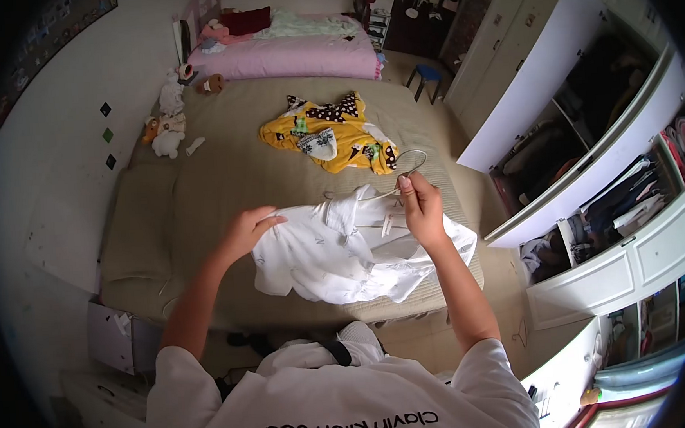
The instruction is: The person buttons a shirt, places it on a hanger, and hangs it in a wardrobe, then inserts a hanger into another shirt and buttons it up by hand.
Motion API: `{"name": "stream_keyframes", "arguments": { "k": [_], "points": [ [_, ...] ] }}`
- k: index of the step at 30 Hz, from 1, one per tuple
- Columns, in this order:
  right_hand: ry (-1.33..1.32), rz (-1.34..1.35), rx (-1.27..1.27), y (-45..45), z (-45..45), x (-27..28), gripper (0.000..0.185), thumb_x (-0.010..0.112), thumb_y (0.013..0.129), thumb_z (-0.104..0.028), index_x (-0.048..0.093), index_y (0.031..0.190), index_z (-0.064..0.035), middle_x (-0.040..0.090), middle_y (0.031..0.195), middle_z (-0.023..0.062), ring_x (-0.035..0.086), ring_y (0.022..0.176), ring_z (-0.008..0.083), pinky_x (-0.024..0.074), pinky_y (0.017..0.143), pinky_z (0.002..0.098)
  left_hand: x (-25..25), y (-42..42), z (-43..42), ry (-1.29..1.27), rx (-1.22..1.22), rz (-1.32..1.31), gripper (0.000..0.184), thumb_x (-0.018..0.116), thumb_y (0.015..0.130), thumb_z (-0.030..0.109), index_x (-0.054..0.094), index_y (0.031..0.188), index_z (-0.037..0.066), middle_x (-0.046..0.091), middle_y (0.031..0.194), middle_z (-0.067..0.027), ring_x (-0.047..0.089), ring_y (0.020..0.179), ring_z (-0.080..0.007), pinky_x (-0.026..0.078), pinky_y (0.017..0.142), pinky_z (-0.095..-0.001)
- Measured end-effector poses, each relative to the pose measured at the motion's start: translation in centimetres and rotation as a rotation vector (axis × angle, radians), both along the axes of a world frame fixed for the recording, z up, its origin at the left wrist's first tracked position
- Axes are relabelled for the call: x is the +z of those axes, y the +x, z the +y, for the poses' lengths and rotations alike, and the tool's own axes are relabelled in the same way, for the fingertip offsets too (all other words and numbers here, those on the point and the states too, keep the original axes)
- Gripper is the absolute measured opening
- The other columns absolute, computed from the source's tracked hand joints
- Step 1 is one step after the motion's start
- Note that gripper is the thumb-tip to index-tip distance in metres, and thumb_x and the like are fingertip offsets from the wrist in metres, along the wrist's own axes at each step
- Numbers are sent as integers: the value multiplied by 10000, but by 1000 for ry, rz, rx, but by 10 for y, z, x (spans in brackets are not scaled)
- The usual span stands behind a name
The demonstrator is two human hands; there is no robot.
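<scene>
Shirt (314, 255)'s held up over the bed (221, 159)'s near edge, left hand (242, 232) pinching its side, right hand (423, 207)'s fingers clamped on the hanger (412, 151) below the hook. Looks like mid-handling; any shift needs steady grips, tbh.

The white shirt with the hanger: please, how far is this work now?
Done: the hanger appears to be at the collar of the white shirt. In hand: the right hand grips the hanger; the left hand holds the shirt's edge. Probably left: straightening the shirt, which sags in folds, and perhaps the yellow garment, crumpled on the bed.
</scene>
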State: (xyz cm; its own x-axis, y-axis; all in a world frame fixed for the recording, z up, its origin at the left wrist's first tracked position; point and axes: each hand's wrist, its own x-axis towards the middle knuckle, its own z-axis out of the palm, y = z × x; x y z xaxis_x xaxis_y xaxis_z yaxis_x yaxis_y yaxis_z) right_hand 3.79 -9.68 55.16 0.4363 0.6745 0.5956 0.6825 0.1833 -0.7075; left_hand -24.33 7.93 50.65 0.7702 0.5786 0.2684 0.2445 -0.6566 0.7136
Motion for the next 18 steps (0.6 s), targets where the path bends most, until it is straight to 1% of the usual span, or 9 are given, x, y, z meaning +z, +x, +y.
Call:
{"name": "stream_keyframes", "arguments": {
  "k": [2,5,6,9,10,13,14,17,18],
  "points": [
    [-14,36,-32,0,-6,3,255,494,964,-159,523,755,-15,477,542,68,415,490,115,360,472,276,8,-6,5,-12,-6,-43,227,604,897,199,651,1014,11,635,768,-157,520,600,-180,447,609,-287],
    [1,86,-10,9,-14,-6,258,491,967,-165,527,763,-12,482,556,58,410,508,106,364,483,274,3,-16,13,8,27,-123,238,595,903,193,645,1027,-3,646,753,-139,529,593,-185,450,611,-287],
    [-10,74,-26,4,-15,-4,262,499,966,-171,523,762,-8,480,576,51,404,537,100,370,501,274,8,-17,10,-46,31,-62,235,574,915,176,630,1012,-31,643,805,-120,554,663,-180,452,648,-274],
    [-32,184,58,-6,-17,-3,305,486,978,-196,505,741,-5,426,619,-3,356,590,82,334,542,247,6,-14,17,82,-51,-21,236,559,924,177,616,1015,-33,614,933,-117,592,795,-183,454,716,-267],
    [-50,168,58,-7,-17,-5,293,487,977,-191,516,751,-6,430,634,-1,362,600,82,336,550,246,17,-8,7,73,-93,-135,219,569,914,175,607,983,-28,567,1019,-112,600,886,-202,456,764,-280],
    [-91,161,48,-11,-18,-9,288,488,976,-188,518,754,-7,432,639,-3,364,605,83,339,558,243,43,16,-30,337,-129,-182,197,588,897,174,613,948,-15,557,1065,-104,607,884,-228,466,784,-310],
    [-103,183,41,-15,-19,-6,283,492,973,-184,525,753,-7,425,633,4,364,601,84,340,553,244,38,28,-40,332,-162,-228,167,609,877,166,608,875,-2,590,955,-120,604,779,-258,474,703,-341],
    [-161,164,-7,-25,-26,3,282,498,969,-181,529,752,-3,417,631,15,362,599,84,342,548,247,21,44,-46,252,-318,1,166,620,866,166,602,813,10,600,795,-143,579,664,-298,454,603,-369],
    [-63,76,-33,-22,-26,-5,247,543,937,-156,507,737,-16,426,529,97,372,466,170,348,464,307,19,52,-50,255,-309,-124,195,628,857,162,575,750,9,557,656,-151,529,575,-329,417,528,-385]
  ]
}}
